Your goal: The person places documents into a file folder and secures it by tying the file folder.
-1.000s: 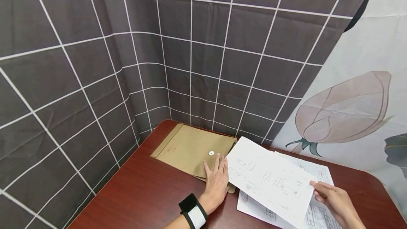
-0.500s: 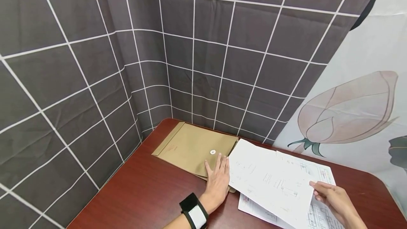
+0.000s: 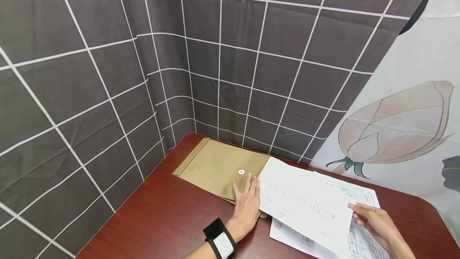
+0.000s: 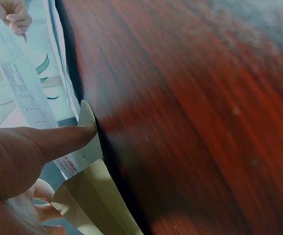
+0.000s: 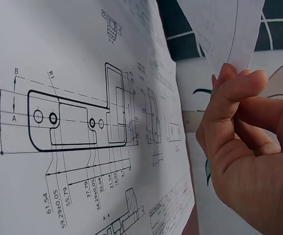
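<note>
A brown paper envelope (image 3: 219, 163) with a white button disc lies flat at the table's back left. My left hand (image 3: 246, 205) rests on its right end, fingers straight and spread; in the left wrist view the thumb (image 4: 68, 139) touches a flap (image 4: 86, 115) there. Between thumb and fingers my right hand (image 3: 375, 221) pinches the right edge of a printed sheet of paper (image 3: 305, 203), which is raised on that side. The sheet's left edge meets the envelope's mouth; whether it is inside cannot be told. Below it lie more sheets with technical drawings (image 5: 73, 107).
The reddish-brown wooden table (image 3: 151, 215) has a rounded back corner. A dark gridded curtain (image 3: 233, 71) hangs close behind and to the left. At the right hangs a white cloth (image 3: 406, 63) with a printed flower. A black band (image 3: 219, 239) circles the left wrist.
The head view has shifted slightly. The right hand and the pinched sheet have moved very slightly left toward the envelope, and the left hand keeps its place on the envelope.
</note>
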